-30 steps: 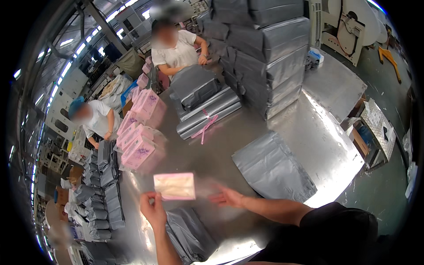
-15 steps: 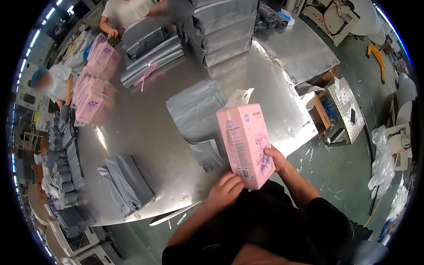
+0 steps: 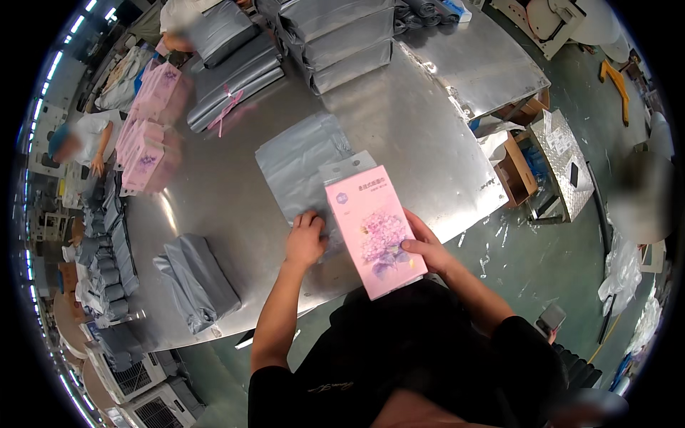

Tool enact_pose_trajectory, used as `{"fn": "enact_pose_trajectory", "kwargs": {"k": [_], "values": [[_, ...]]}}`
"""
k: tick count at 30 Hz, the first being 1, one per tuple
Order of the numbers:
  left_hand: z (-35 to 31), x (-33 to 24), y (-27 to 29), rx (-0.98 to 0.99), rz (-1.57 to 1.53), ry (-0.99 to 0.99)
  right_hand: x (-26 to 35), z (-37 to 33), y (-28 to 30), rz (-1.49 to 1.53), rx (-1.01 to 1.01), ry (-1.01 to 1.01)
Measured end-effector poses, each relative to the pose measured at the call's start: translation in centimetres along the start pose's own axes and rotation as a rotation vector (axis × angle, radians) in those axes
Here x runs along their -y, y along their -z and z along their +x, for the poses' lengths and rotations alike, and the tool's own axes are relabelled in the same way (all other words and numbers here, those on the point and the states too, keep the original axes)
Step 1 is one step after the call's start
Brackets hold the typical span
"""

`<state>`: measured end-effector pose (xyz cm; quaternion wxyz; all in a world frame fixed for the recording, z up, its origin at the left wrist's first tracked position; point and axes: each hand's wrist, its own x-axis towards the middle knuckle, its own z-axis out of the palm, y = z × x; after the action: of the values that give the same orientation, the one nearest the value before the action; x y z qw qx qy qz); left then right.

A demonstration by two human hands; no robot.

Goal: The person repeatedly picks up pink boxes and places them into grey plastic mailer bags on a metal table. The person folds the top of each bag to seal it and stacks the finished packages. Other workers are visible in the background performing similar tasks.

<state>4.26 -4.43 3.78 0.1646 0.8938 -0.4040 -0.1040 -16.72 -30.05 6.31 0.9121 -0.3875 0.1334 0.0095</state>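
A pink box (image 3: 377,232) with a printed flower picture is held over the table's near edge by my right hand (image 3: 428,250). The thumb lies on its front face and the fingers wrap round behind. From the box's far end sticks a pale hanging tab (image 3: 347,166). Left of the box, my left hand (image 3: 305,241) has its bent fingers closed on the near end of a flat stack of grey plastic bags (image 3: 303,157). Part of that near end is hidden by the hand and the box.
On the metal table (image 3: 214,192) lie a folded grey bag bundle (image 3: 196,282), pink boxes (image 3: 146,153) and grey rolls tied with pink ribbon (image 3: 235,89). Large grey packs (image 3: 335,43) stand at the back. A co-worker (image 3: 96,139) is at the far left; another person is partly visible behind the table.
The pink box has turned so its flower face shows more fully. My left hand has left the box's lower end and moved up and left onto the grey bags.
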Motion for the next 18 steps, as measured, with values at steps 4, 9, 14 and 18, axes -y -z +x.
{"fn": "enact_pose_trajectory", "kwargs": {"k": [4,9,14,18], "values": [[-1.3,1.6,-2.9,-0.156,0.002,-0.007,-3.6,-0.4,0.4,-0.418,0.122,-0.187],[-2.2,4.0,-4.0,-0.157,0.092,-0.001,-5.5,-1.3,0.6,-0.487,0.194,-0.152],[-2.3,3.7,-3.1,-0.129,-0.076,0.099,-5.7,-1.3,1.5,-0.691,0.230,-0.105],[-2.1,3.2,-2.9,-0.224,0.000,-0.040,-5.4,-1.3,1.3,-0.975,0.192,-0.016]]}}
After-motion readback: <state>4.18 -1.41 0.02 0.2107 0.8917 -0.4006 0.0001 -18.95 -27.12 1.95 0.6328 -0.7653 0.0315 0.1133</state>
